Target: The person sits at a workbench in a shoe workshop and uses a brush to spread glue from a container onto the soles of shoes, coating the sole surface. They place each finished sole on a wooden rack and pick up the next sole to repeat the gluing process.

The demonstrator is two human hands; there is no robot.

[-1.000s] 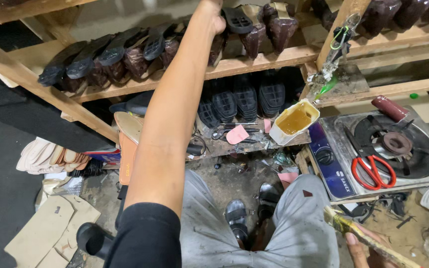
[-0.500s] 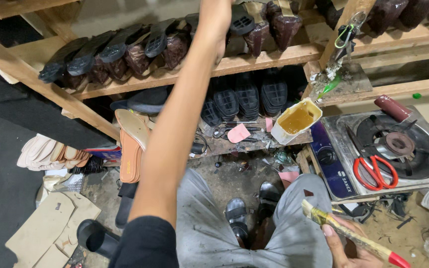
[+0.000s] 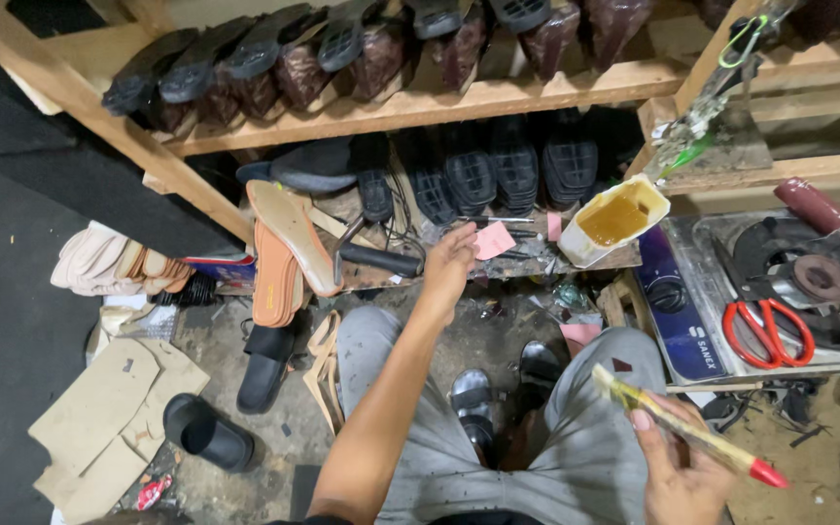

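Left hand (image 3: 449,261) lowered from shelf (image 3: 459,102); right hand (image 3: 678,467) grips brush (image 3: 682,425)

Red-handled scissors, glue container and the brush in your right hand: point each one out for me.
red-handled scissors (image 3: 768,331), head view, on the red handle loops.
glue container (image 3: 617,216), head view, on the amber glue inside.
brush (image 3: 687,433), head view, on the yellow shaft.
right hand (image 3: 678,476), head view, on the palm.

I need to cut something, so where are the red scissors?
In the head view, the red scissors lie at the right on the gas stove, beside its burner, above the right hand.
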